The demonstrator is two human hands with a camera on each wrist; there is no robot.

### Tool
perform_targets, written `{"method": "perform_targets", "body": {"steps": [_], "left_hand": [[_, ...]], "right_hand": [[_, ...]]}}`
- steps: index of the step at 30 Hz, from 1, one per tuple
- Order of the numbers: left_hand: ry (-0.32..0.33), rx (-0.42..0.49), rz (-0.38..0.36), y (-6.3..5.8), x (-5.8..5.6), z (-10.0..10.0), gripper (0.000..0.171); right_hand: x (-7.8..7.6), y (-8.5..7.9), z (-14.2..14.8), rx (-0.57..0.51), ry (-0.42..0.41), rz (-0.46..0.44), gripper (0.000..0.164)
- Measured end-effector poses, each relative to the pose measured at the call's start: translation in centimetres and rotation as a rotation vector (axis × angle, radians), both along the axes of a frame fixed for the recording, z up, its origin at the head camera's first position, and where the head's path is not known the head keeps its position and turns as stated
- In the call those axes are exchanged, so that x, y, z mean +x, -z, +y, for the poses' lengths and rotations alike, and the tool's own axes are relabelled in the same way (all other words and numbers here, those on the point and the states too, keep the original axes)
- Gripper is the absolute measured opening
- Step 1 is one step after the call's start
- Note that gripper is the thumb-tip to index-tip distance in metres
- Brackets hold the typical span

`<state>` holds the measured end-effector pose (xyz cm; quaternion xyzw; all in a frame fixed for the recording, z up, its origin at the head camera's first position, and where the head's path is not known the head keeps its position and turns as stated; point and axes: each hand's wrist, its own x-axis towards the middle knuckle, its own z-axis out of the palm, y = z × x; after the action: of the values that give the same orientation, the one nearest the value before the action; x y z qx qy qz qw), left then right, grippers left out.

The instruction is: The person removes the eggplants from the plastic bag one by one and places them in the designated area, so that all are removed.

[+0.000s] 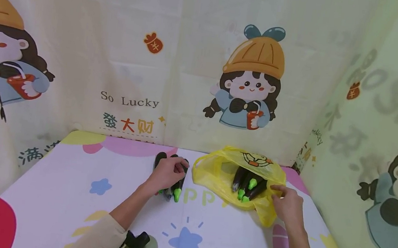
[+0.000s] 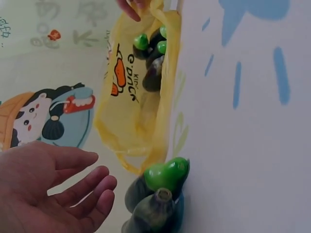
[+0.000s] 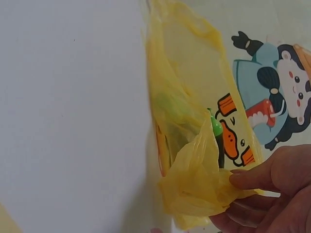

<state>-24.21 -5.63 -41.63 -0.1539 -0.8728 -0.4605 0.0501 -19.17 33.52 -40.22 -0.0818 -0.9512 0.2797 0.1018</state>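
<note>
Several dark eggplants (image 1: pixel 178 194) with green or greyish stem ends lie side by side left of the table's middle. My left hand (image 1: pixel 168 173) is over them, and the left wrist view shows its fingers loosely bent beside the eggplants (image 2: pixel 154 211) with nothing in them. To the right, a yellow plastic bag (image 1: pixel 271 171) lies on its side with its mouth facing me. Several more eggplants (image 1: pixel 258 189) rest inside it. My right hand (image 1: pixel 290 206) pinches the bag's right edge between thumb and fingers, which bunches the plastic in the right wrist view.
A printed cloth (image 1: pixel 189 78) with cartoon figures hangs behind the table, and similar cloth walls stand at both sides. A patterned white cover (image 1: pixel 222 241) lies over the table. A black device (image 1: pixel 137 240) shows by my left forearm.
</note>
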Motion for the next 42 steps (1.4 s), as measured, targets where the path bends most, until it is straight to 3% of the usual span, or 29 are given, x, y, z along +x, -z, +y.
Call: {"method": "perform_targets", "body": {"steps": [8,20,32,42], "left_hand": [[0.087,-0.048,-0.029,-0.4,-0.8,2.1,0.018],[0.187,-0.088,-0.071,0.7,-2.5,4.9,0.023],[0.305,-0.145,-0.094,0.7,-4.3,8.9,0.029],[0.298,-0.149,-0.118,1.1,-5.7,11.2,0.033]], "right_hand": [[0.0,0.1,0.0,-0.016,0.012,-0.001,0.033],[0.0,0.3,0.0,-0.008,0.013,0.011,0.032],[0.1,0.0,0.2,-0.007,0.022,0.005,0.033],[-0.1,0.0,0.2,-0.011,0.016,0.021,0.032]]}}
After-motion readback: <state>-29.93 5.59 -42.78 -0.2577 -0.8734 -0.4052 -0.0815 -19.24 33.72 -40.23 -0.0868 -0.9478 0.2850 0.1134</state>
